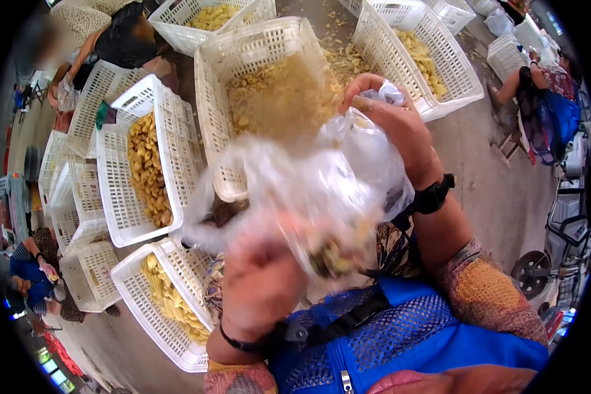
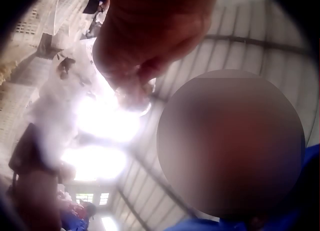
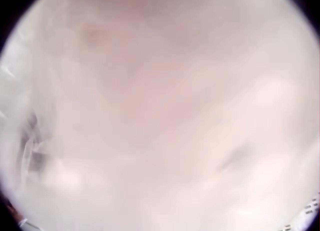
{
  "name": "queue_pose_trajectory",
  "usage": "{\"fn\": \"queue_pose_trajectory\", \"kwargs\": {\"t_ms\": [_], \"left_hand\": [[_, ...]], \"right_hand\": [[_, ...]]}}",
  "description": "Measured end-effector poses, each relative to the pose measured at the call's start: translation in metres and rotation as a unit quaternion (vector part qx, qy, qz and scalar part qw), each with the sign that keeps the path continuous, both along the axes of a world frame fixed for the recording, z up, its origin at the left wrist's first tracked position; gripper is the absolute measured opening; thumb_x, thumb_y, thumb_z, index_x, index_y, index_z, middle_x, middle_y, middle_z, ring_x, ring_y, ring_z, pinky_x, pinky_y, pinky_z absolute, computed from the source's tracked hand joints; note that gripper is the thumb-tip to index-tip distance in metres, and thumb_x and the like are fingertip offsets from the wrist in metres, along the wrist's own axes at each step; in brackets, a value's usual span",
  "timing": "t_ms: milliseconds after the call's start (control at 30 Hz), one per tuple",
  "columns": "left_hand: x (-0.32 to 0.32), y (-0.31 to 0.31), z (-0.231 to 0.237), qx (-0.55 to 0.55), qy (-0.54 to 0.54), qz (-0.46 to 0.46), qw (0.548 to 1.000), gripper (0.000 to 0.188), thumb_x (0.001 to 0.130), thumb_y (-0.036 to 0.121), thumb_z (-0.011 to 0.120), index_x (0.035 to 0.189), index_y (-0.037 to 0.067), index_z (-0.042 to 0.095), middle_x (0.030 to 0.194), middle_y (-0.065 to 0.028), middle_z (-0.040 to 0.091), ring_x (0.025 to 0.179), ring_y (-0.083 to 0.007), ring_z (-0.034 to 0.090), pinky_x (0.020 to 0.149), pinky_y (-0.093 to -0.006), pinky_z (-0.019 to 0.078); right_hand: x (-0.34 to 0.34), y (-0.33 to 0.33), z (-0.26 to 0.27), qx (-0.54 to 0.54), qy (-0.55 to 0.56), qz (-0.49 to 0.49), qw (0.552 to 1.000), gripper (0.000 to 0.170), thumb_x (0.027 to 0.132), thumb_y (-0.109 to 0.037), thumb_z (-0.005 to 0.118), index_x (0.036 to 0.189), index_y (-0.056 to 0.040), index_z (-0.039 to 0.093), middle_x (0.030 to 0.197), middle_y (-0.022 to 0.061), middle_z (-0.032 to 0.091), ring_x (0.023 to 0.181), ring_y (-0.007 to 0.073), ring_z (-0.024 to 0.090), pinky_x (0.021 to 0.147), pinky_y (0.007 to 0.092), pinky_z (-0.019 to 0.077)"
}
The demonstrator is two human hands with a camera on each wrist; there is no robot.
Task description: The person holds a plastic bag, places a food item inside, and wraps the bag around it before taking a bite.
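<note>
A thin clear plastic bag [image 1: 354, 154] stretches between my two hands, blurred by motion. My right hand [image 1: 400, 125], above a black watch, has its fingers curled round a bunched part of the bag. Lower down, my left hand [image 1: 259, 282] grips another part of it. In the left wrist view the fingertips of the left hand [image 2: 155, 40] pinch clear plastic. Mixed yellowish and dark bits [image 1: 335, 256] show through the plastic beside the left hand. Pale, blurred plastic [image 3: 165, 121] fills most of the right wrist view and hides the right hand there.
Ahead stands a large white crate [image 1: 210, 98] with peelings and cloudy brownish contents. Around it are crates of peeled yellow pieces [image 1: 417, 59] and brown ginger-like roots [image 1: 148, 171]. Other people sit at the left and at the right [image 1: 545, 111]. Scraps litter the floor.
</note>
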State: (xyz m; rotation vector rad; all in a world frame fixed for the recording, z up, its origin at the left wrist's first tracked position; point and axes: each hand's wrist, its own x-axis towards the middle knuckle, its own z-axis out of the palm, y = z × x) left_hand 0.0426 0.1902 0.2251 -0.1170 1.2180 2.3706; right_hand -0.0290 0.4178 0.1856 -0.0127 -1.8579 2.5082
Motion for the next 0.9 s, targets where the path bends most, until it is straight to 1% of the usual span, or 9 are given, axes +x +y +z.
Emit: {"fn": "queue_pose_trajectory", "kwargs": {"t_ms": [100,133,233,367,433,533,600,667,900], "left_hand": [[0.019,-0.012,0.010,-0.062,0.082,-0.120,0.987,0.026,0.076,0.007,0.068,0.101,0.002,0.063,0.105,-0.0080,0.064,0.100,-0.0203,0.059,0.092,-0.0362,0.0451],[0.021,-0.012,0.011,-0.064,0.103,-0.176,0.977,0.026,0.076,0.007,0.068,0.102,0.002,0.063,0.106,-0.0081,0.063,0.100,-0.0206,0.059,0.092,-0.0366,0.0451],[0.021,-0.006,0.009,-0.021,0.088,-0.223,0.971,0.028,0.076,0.008,0.067,0.103,0.002,0.062,0.107,-0.0087,0.063,0.101,-0.0214,0.059,0.092,-0.0376,0.0452],[0.022,-0.005,0.002,0.021,0.059,-0.227,0.972,0.031,0.077,0.009,0.067,0.106,0.002,0.060,0.109,-0.0094,0.061,0.102,-0.0225,0.058,0.092,-0.0389,0.0454],[0.023,-0.006,0.000,0.036,0.049,-0.228,0.972,0.032,0.077,0.010,0.066,0.107,0.002,0.059,0.110,-0.0097,0.061,0.102,-0.0230,0.058,0.092,-0.0396,0.0455],[0.024,-0.007,-0.002,0.058,0.035,-0.227,0.971,0.034,0.077,0.010,0.066,0.109,0.002,0.058,0.112,-0.0103,0.060,0.103,-0.0239,0.058,0.092,-0.0406,0.0456],[0.025,-0.008,-0.003,0.070,0.026,-0.227,0.971,0.035,0.077,0.011,0.066,0.110,0.002,0.057,0.113,-0.0106,0.059,0.103,-0.0244,0.058,0.092,-0.0412,0.0457],[0.026,-0.008,-0.002,0.082,0.019,-0.227,0.970,0.036,0.078,0.012,0.065,0.111,0.002,0.056,0.114,-0.0110,0.059,0.104,-0.0249,0.058,0.092,-0.0419,0.0457],[0.032,-0.012,-0.003,0.125,-0.006,-0.218,0.968,0.040,0.078,0.013,0.064,0.115,0.002,0.053,0.117,-0.0122,0.056,0.105,-0.0269,0.057,0.091,-0.0442,0.0460]], "right_hand": [[-0.001,0.003,-0.001,-0.059,-0.011,0.011,0.998,0.015,0.086,-0.014,0.055,0.093,-0.0014,0.055,0.084,0.0058,0.059,0.076,0.0123,0.058,0.067,0.0244,0.0471],[0.000,0.003,-0.001,-0.099,-0.004,0.027,0.995,0.013,0.087,-0.013,0.054,0.093,-0.0019,0.055,0.085,0.0066,0.060,0.075,0.0131,0.059,0.067,0.0252,0.0484],[0.000,0.010,0.000,-0.077,-0.021,0.024,0.997,0.012,0.087,-0.013,0.053,0.093,-0.0023,0.055,0.085,0.0069,0.060,0.075,0.0134,0.059,0.067,0.0253,0.0485],[0.000,0.007,0.003,-0.097,-0.030,0.018,0.995,0.012,0.088,-0.013,0.053,0.093,-0.0024,0.054,0.084,0.0062,0.059,0.076,0.0132,0.059,0.067,0.0253,0.0485],[0.000,0.007,0.004,-0.032,-0.041,0.005,0.999,0.012,0.088,-0.013,0.053,0.093,-0.0025,0.054,0.084,0.0060,0.059,0.076,0.0130,0.059,0.067,0.0252,0.0484],[0.000,0.005,0.007,0.010,-0.066,-0.006,0.998,0.012,0.088,-0.013,0.052,0.093,-0.0025,0.054,0.085,0.0059,0.058,0.076,0.0129,0.059,0.067,0.0253,0.0483],[0.000,0.002,0.006,-0.023,-0.066,0.003,0.998,0.011,0.089,-0.013,0.052,0.092,-0.0024,0.054,0.085,0.0058,0.058,0.076,0.0128,0.059,0.067,0.0254,0.0482],[0.001,-0.002,0.005,-0.096,-0.047,0.026,0.994,0.011,0.089,-0.012,0.052,0.092,-0.0024,0.054,0.085,0.0057,0.058,0.076,0.0127,0.058,0.067,0.0255,0.0482],[0.000,-0.002,-0.004,0.000,-0.044,0.013,0.999,0.013,0.090,-0.014,0.049,0.092,-0.0020,0.052,0.085,0.0058,0.058,0.075,0.0125,0.058,0.066,0.0251,0.0475]]}}
